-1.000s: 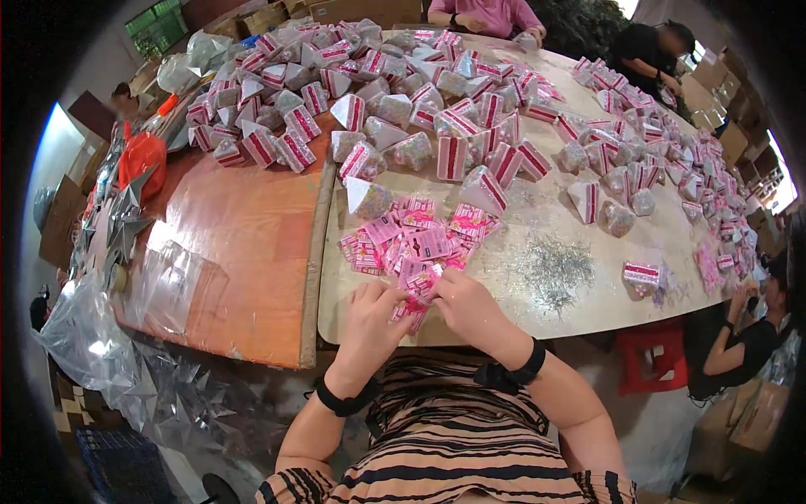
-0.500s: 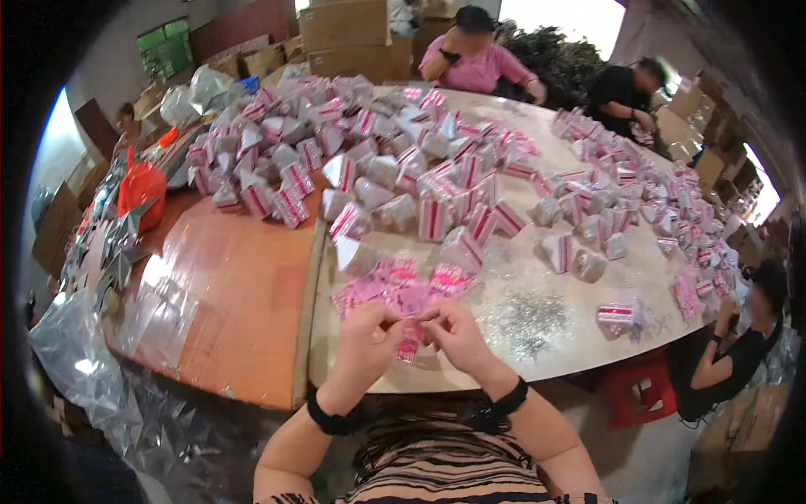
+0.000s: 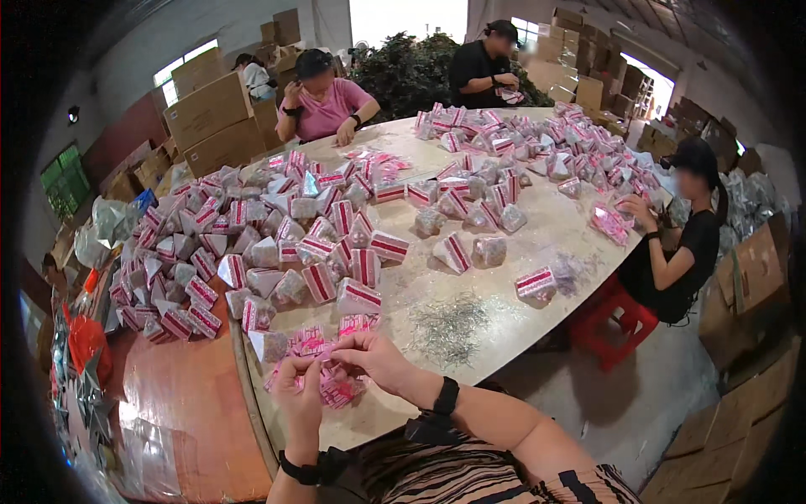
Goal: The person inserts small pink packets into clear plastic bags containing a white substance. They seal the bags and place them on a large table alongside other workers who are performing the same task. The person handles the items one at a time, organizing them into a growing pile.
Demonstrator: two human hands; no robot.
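Observation:
My left hand and my right hand meet over the near edge of the pale table. Their fingertips pinch a small pink piece, thin and partly hidden by the fingers. Under and behind them lies a loose heap of pink printed packets. A wrapped wedge with a white side rests just left of the heap. Farther off, many wedge-shaped pieces like cake slices, white with pink bands and in clear wrap, are piled up. A patch of thin silver wire bits lies to the right of my hands.
An orange-brown tabletop adjoins on the left, with a red bag beyond. One wedge lies alone near the right edge. Three co-workers sit around the table; a red stool stands at the right. Cardboard boxes are stacked behind.
The view has swung up and to the right, so my hands now appear farther left. Both hands still pinch together over the pink packets; the strip that hung below them no longer shows clearly.

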